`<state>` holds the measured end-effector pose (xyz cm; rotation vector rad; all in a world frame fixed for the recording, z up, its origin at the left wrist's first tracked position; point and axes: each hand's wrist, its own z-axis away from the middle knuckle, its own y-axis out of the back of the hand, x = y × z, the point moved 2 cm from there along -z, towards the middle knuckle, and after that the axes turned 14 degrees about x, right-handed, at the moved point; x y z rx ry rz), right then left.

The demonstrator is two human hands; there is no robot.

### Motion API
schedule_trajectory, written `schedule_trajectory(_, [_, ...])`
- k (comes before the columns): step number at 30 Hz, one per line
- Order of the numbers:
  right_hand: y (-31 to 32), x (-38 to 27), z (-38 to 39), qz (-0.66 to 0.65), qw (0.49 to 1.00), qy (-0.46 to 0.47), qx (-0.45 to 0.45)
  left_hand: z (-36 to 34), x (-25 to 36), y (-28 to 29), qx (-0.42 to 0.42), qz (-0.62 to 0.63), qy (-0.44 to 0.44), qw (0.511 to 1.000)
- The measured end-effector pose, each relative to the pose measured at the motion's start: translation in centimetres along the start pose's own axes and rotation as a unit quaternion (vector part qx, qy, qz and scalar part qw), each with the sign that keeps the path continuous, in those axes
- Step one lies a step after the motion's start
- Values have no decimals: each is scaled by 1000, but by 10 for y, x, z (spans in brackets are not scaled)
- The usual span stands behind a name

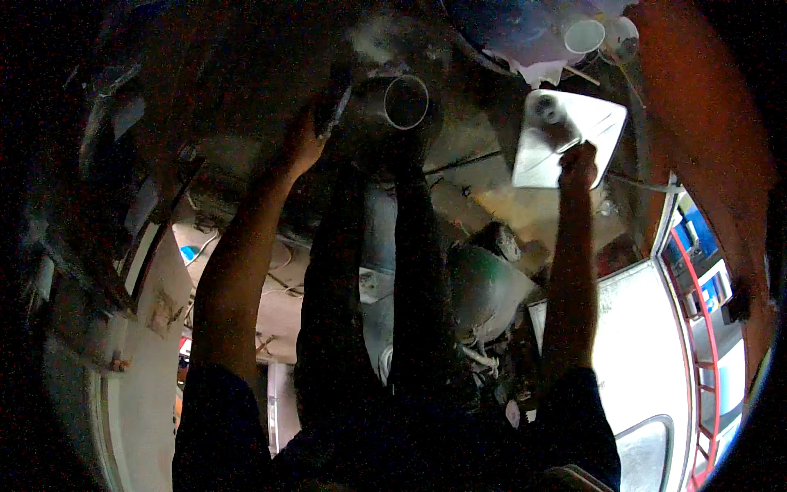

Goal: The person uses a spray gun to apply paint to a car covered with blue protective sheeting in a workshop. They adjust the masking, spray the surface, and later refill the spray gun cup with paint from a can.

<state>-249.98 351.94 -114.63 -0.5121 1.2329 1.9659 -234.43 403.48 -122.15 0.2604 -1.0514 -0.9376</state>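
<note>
My right hand [579,166] is closed at the handle of a white, squarish plastic jerrycan [602,123]. A round cap or opening shows near the can's far left corner, and the can lies to the right of my legs. On the left, my left hand [310,141] is stretched far forward into the dark. Its fingers are closed around a dark flat thing with a pale edge [340,107], too dim to name. Just right of that hand, a round container with a thin pale rim [427,102] stands in front of my feet; its inside is dark.
A large bluish round vessel [525,25] is at the far right, with a white cup [584,37] by it. Near my right leg sits a rounded grey-green object [484,291]. A white panel [639,336] and a red ladder-like frame [705,303] line the right side. Clutter fills the dark left.
</note>
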Motion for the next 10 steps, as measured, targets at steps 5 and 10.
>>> schedule_trajectory(5, [-30,48,105,-62,992,3,-107,16,-98,-22,72,-30,-95,992])
schedule_trajectory(10, [-86,97,208,-3,991,-114,-73,2,-131,-9,17,-110,2,994])
